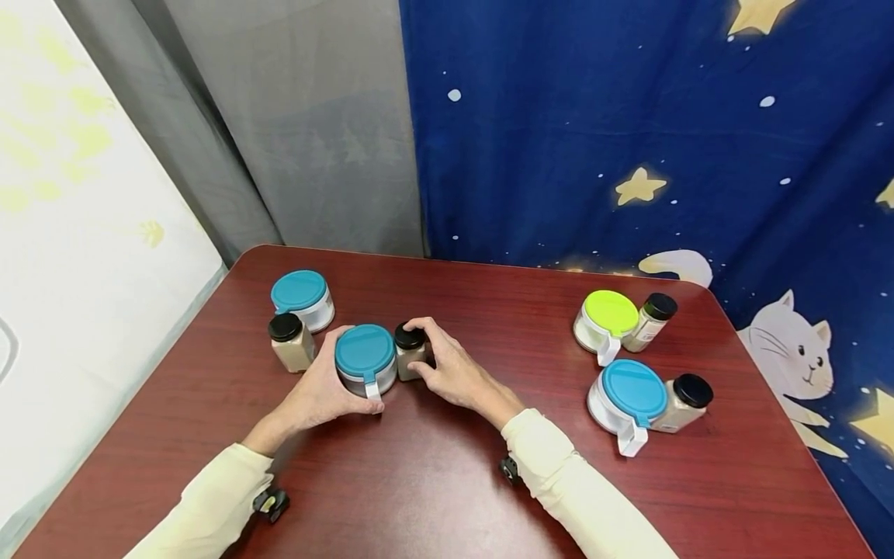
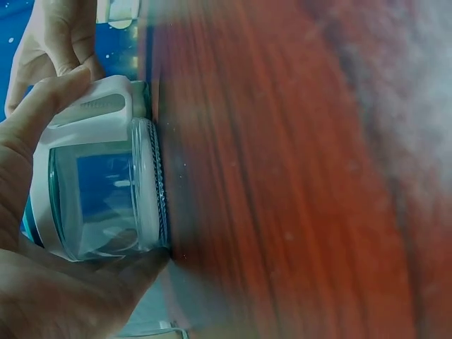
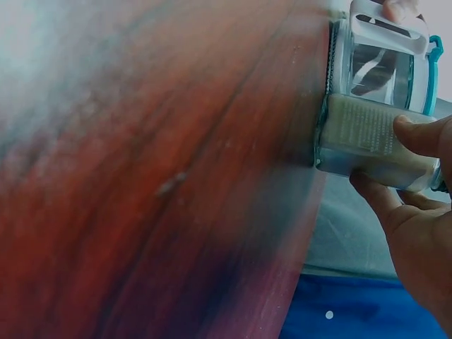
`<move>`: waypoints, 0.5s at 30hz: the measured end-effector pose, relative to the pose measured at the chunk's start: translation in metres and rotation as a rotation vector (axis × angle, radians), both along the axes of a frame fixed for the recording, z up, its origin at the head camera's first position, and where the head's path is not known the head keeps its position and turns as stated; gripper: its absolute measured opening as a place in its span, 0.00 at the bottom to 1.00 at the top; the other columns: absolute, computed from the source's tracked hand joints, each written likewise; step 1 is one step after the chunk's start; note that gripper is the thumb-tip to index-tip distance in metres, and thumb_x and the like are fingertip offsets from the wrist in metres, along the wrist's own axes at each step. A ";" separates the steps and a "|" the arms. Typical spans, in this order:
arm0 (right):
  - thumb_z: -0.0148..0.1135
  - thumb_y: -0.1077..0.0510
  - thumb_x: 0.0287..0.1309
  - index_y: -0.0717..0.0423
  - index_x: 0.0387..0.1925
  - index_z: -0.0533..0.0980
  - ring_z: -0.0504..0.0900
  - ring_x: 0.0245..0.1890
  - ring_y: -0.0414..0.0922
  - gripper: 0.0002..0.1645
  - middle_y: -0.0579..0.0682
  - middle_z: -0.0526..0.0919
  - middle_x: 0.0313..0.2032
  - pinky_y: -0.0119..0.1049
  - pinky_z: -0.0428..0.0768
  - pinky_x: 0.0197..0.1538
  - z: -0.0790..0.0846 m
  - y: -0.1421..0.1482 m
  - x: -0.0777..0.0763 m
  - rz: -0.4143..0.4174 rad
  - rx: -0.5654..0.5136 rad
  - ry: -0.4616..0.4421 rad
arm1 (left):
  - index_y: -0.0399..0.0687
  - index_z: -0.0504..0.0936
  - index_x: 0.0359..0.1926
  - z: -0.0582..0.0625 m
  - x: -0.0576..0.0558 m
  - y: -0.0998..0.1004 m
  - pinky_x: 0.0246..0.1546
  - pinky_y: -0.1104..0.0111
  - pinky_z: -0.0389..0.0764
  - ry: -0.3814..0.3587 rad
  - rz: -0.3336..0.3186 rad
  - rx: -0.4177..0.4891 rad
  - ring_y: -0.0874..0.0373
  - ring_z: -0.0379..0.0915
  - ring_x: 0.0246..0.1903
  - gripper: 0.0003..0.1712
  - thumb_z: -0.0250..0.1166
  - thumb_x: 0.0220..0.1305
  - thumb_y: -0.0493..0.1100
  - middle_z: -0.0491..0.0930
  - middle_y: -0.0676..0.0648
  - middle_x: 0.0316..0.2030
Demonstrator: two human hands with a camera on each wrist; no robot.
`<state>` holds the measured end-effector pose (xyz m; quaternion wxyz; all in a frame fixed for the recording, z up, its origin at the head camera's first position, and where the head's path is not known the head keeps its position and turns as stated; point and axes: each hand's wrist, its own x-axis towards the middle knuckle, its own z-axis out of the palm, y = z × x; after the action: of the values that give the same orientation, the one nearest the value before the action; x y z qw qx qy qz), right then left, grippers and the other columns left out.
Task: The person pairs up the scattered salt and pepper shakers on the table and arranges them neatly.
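Observation:
My left hand (image 1: pixel 320 394) grips a round glass jar with a blue lid (image 1: pixel 365 351) and a white handle, its thumb lying by the handle. Right beside that jar stands a small square spice jar with a black lid (image 1: pixel 409 338), held between the thumb and fingers of my right hand (image 1: pixel 457 373). Pale contents and printed text show on the spice jar (image 3: pixel 360 134) in the right wrist view. The glass jar (image 2: pixel 99 191) looks see-through in the left wrist view. Both jars stand upright on the table, side by side.
At the left, another blue-lidded jar (image 1: pixel 300 293) stands behind a black-lidded spice jar (image 1: pixel 292 345). Toward the right are a green-lidded jar (image 1: pixel 609 314) by a spice jar (image 1: pixel 649 322), and a blue-lidded jar (image 1: pixel 632 392) by another spice jar (image 1: pixel 680 405). Curtains (image 1: pixel 524 155) hang behind the table (image 1: pixel 419 481).

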<state>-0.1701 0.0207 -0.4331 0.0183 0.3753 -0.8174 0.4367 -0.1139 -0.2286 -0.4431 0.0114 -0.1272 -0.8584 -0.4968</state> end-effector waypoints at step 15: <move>0.70 0.68 0.61 0.51 0.63 0.65 0.76 0.54 0.41 0.34 0.50 0.77 0.57 0.44 0.74 0.60 0.001 0.012 0.002 0.000 -0.024 -0.008 | 0.49 0.52 0.74 0.002 0.000 0.008 0.61 0.46 0.68 0.008 -0.014 0.029 0.47 0.68 0.61 0.68 0.88 0.38 0.47 0.67 0.44 0.64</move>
<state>-0.1681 0.0322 -0.4322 0.0195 0.3735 -0.8120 0.4481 -0.1141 -0.2203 -0.4410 0.0132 -0.1349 -0.8503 -0.5085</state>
